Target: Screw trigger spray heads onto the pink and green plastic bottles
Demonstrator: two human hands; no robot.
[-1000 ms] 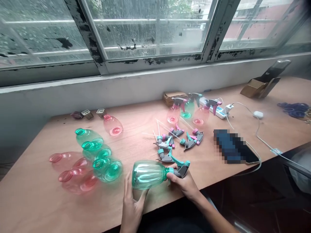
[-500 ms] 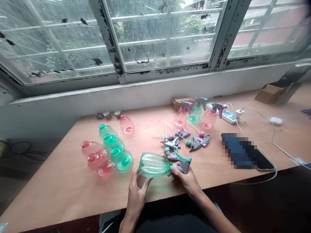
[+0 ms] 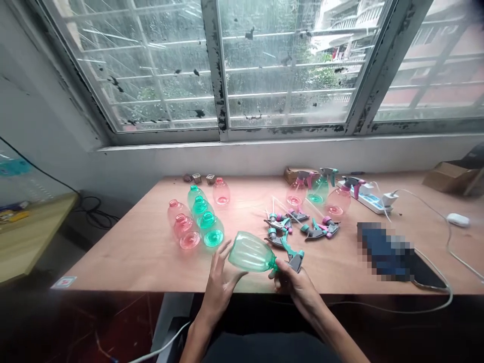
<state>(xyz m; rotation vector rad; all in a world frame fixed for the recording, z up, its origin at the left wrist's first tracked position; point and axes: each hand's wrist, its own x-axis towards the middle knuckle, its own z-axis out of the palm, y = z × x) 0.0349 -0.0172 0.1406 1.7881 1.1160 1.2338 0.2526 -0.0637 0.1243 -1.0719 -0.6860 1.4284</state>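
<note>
A clear green spray bottle [image 3: 251,252] lies tilted in the air above the table's front edge, base to the left. My right hand [image 3: 293,280] is closed round its neck, just below the grey and teal trigger head [image 3: 296,260]. At the base, my left hand [image 3: 221,275] is cupped with fingers and thumb apart. Its fingertips are beside the base and its thumb is at the underside; whether they touch is hard to tell. Behind the bottle lie several loose trigger heads [image 3: 280,222] with straws, in grey, teal and pink.
Left of my hands stand open green bottles [image 3: 212,229] and pink bottles [image 3: 187,232]. At the back are spray bottles with heads fitted [image 3: 338,200], a power strip [image 3: 370,202] and a cardboard box [image 3: 446,176]. A phone [image 3: 429,269] and a white cable [image 3: 448,237] lie on the right.
The view has swung left and levelled. The bottle's base has tipped up a little, and the left-hand fingers have loosened from it. My right hand still grips the neck.
</note>
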